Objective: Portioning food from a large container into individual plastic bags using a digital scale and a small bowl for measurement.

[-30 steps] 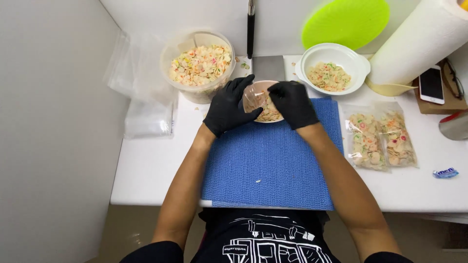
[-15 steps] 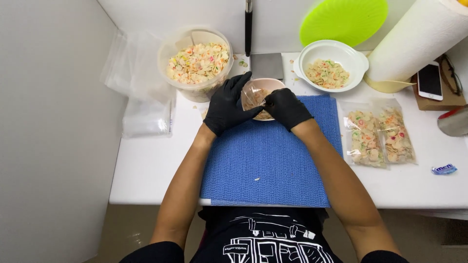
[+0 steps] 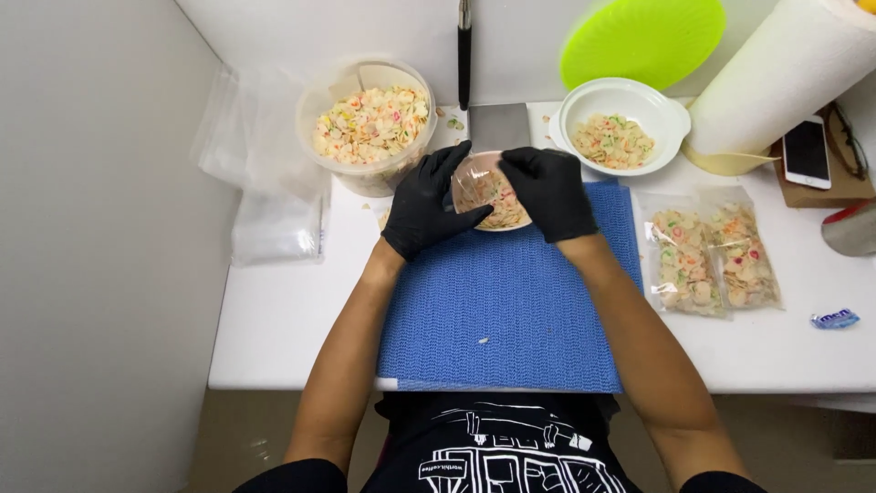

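Note:
Both my hands wear black gloves and meet at the far edge of a blue mat (image 3: 511,301). My left hand (image 3: 427,199) and my right hand (image 3: 550,190) hold a small clear plastic bag (image 3: 485,194) between them, over a small bowl of pale, multicoloured flakes. The bag has some of the flakes in it. A large clear tub (image 3: 370,123) full of the same flakes stands just beyond my left hand. A white bowl (image 3: 620,123) with a smaller portion stands beyond my right hand.
Two filled clear bags (image 3: 712,260) lie on the white table right of the mat. Empty clear bags (image 3: 265,196) are piled at the left. A paper towel roll (image 3: 776,78), a green lid (image 3: 643,38), a phone (image 3: 807,152) and a small scale (image 3: 498,126) sit at the back.
My hands have stayed around the bag and bowl, with small shifts of the fingers. Nothing else on the table has moved.

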